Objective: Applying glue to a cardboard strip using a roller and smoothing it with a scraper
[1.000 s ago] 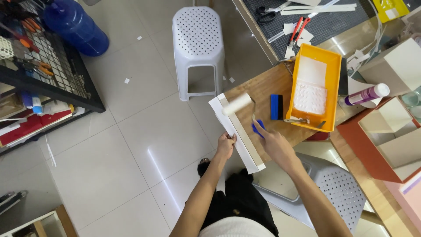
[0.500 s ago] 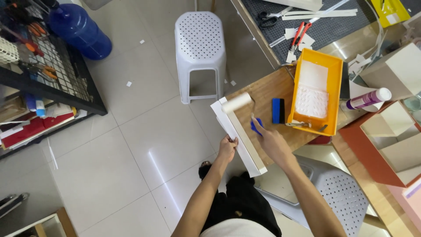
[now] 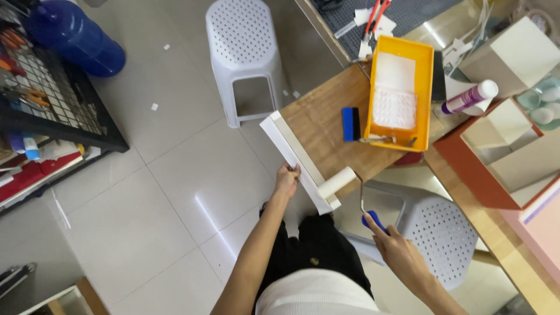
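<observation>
1. Nearest the camera, low in the head view, the right hand (image 3: 396, 248) is closed around the blue handle of a paint roller (image 3: 350, 192), whose pale sleeve rests on the near end of a long white strip (image 3: 294, 157).
2. Just to the left, the left hand (image 3: 287, 181) grips the near part of that strip, fingers curled over its outer edge.
3. Lying along the edge of the wooden table (image 3: 326, 125), the strip runs diagonally away from the person, its far end beside the white plastic stool (image 3: 245, 52) on the tiled floor.
4. Below the roller stands a second perforated stool (image 3: 431, 233).
5. Further onto the table, a small blue block (image 3: 350, 123) lies just beside a yellow paint tray (image 3: 401, 93).
6. To the right of the tray lies a purple-and-white tube (image 3: 469, 98), near open white boxes.
7. Farthest off, at the upper left, a blue water bottle (image 3: 73, 38) lies beside a black wire rack (image 3: 52, 105).
</observation>
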